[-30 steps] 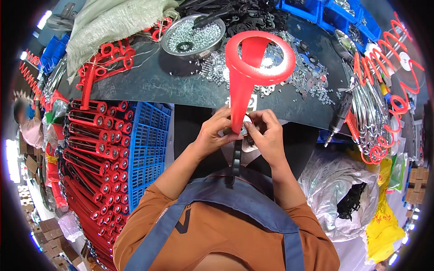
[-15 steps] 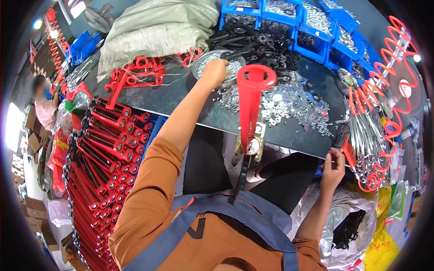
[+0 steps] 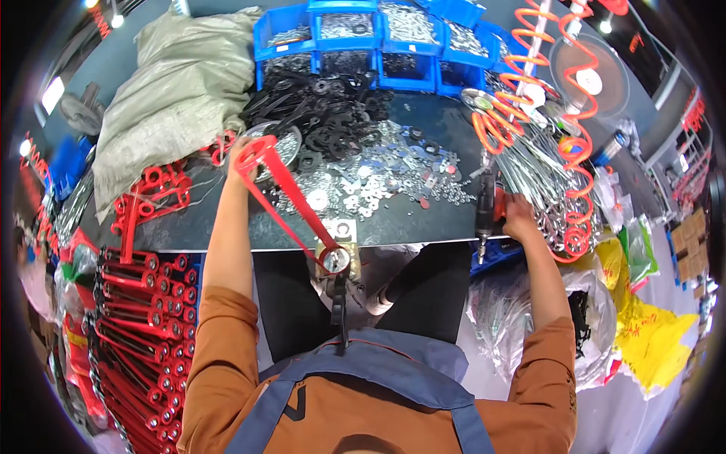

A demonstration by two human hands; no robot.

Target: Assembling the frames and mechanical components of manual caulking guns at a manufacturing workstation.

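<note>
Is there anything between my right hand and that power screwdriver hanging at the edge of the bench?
Nothing visible. Your right hand is already at the black power screwdriver, apparently touching its side. The left hand holds the red handle apart from it.

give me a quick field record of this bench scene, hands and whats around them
left hand: grips the ring end of a red metal arm, raised over the bench
right hand: on a black power screwdriver at the bench edge
bench: dark top, strewn with silver washers and black rings
back: blue bins, grey sack
right: orange coiled hose
lower left: stacked red arms
</note>
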